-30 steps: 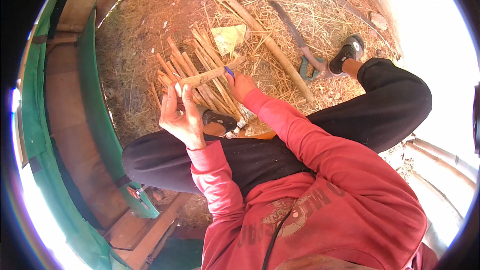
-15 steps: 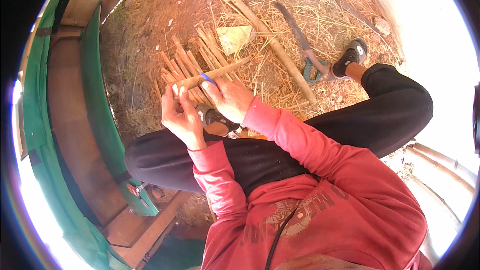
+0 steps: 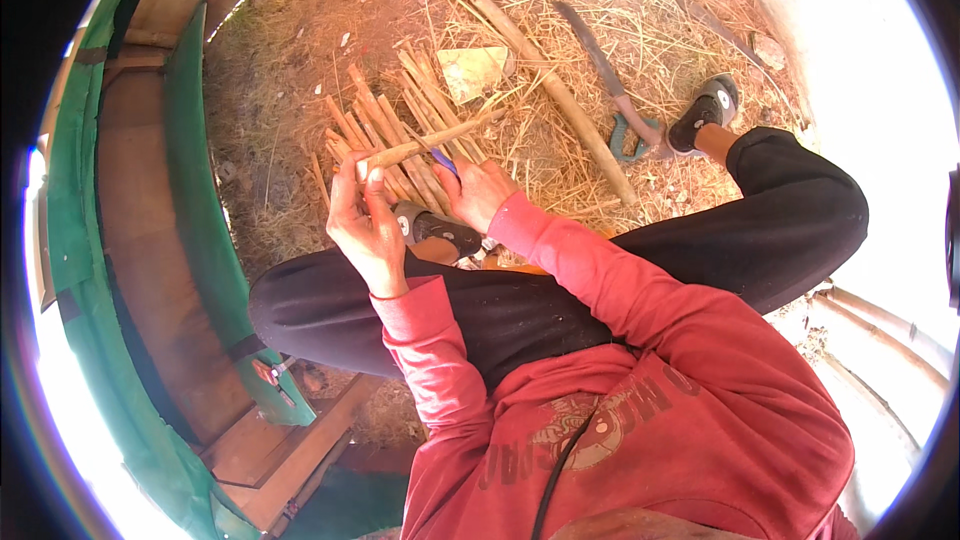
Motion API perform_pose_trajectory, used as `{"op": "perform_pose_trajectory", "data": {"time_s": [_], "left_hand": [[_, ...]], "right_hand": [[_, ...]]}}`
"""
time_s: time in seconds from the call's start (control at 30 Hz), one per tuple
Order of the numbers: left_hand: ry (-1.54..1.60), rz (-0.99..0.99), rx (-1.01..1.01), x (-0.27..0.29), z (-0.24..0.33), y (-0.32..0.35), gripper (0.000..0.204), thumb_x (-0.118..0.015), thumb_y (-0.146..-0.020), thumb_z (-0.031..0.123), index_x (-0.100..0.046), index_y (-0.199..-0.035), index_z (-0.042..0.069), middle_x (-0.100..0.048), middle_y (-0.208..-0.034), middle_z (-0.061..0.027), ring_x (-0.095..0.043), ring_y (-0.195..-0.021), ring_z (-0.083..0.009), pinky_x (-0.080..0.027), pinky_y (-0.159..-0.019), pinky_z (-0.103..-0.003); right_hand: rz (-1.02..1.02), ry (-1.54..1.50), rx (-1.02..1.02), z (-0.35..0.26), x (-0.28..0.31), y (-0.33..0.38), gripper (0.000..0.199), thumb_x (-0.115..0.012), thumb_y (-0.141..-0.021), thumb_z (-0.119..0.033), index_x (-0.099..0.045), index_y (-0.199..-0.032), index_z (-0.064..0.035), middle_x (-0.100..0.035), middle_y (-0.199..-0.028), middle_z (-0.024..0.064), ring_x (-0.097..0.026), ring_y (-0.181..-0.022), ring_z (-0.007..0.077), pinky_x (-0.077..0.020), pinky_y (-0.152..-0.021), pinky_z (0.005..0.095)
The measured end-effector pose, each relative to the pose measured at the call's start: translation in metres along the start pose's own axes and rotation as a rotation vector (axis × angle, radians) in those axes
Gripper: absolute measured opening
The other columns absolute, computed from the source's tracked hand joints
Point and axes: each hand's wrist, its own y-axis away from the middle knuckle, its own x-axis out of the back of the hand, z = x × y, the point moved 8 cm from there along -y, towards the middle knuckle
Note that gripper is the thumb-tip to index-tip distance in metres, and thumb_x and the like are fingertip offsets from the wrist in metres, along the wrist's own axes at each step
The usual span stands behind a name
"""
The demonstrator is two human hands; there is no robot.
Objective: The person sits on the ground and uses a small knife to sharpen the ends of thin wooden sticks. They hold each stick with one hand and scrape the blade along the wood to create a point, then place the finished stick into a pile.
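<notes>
My left hand (image 3: 368,235) is closed around the near end of a pale wooden stick (image 3: 428,144), fingertips and thumb pinching it. The stick points away to the right, slightly raised. In my right hand (image 3: 481,198) is a slim blue-purple blade-like tool (image 3: 444,160), its end against the stick's near side; the fingers are closed and hide the rest of it. Below the stick, a row of several split sticks (image 3: 425,100) lies on the ground, partly covered by my hands and the held stick.
A long wooden pole (image 3: 540,65) lies across the straw. To its right are a dark-bladed machete (image 3: 596,52) and a teal handle (image 3: 622,140). A pale flat block (image 3: 472,74) sits beyond the sticks. A green-covered wooden partition (image 3: 185,140) stands at left; my bent legs frame the work area.
My right hand and the blue-purple tool have moved a little right and down, away from my left hand. The left hand keeps hold of the stick, nearly in place.
</notes>
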Motion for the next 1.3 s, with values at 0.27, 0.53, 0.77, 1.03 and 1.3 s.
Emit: {"op": "perform_pose_trajectory", "data": {"time_s": [0.27,0.53,0.77,1.03,1.3], "left_hand": [[0.122,0.022,0.022,-0.003,-0.004,0.001,0.016,-0.059,-0.097,0.009,-0.065,-0.110,0.003,-0.056,-0.081,-0.0021,-0.048,-0.059,-0.0060,-0.039,-0.053,-0.022],[0.040,0.020,-0.062,-0.009,0.010,0.002,0.017,-0.063,-0.096,0.014,-0.066,-0.108,0.003,-0.055,-0.080,-0.0009,-0.049,-0.059,-0.0067,-0.039,-0.053,-0.023],[0.072,0.025,-0.026,-0.007,0.005,-0.003,0.018,-0.063,-0.097,0.016,-0.067,-0.109,0.003,-0.053,-0.081,0.0010,-0.047,-0.061,-0.0047,-0.037,-0.053,-0.022],[0.141,0.061,0.033,-0.007,-0.004,-0.003,0.020,-0.062,-0.097,0.014,-0.065,-0.111,-0.001,-0.054,-0.083,0.0022,-0.045,-0.061,-0.0030,-0.035,-0.052,-0.020],[0.085,0.084,-0.058,-0.003,-0.003,-0.003,0.019,-0.063,-0.097,0.015,-0.066,-0.109,0.001,-0.055,-0.084,0.0023,-0.044,-0.063,-0.0029,-0.036,-0.054,-0.020]], "right_hand": [[-0.029,0.015,-0.062,0.009,-0.006,0.007,0.038,-0.052,-0.099,-0.029,-0.063,-0.083,0.0038,-0.063,-0.069,0.0292,-0.064,-0.068,0.0476,-0.0509,-0.062,0.0534],[-0.019,-0.066,-0.090,0.013,-0.002,0.006,0.040,-0.053,-0.099,-0.034,-0.065,-0.088,0.0027,-0.063,-0.071,0.0302,-0.064,-0.071,0.0473,-0.0518,-0.067,0.0549],[-0.003,0.005,-0.145,0.039,-0.008,-0.005,0.039,-0.053,-0.100,-0.034,-0.065,-0.089,0.0023,-0.065,-0.071,0.0277,-0.062,-0.065,0.0475,-0.0517,-0.067,0.0535],[-0.086,0.001,-0.310,0.073,-0.031,-0.011,0.043,-0.049,-0.100,-0.038,-0.067,-0.102,0.0014,-0.066,-0.085,0.0314,-0.064,-0.083,0.0479,-0.0514,-0.078,0.0538],[-0.067,0.016,-0.244,0.085,-0.034,-0.017,0.044,-0.048,-0.100,-0.037,-0.067,-0.102,0.0022,-0.067,-0.088,0.0293,-0.065,-0.085,0.0479,-0.0515,-0.079,0.0539]]}}
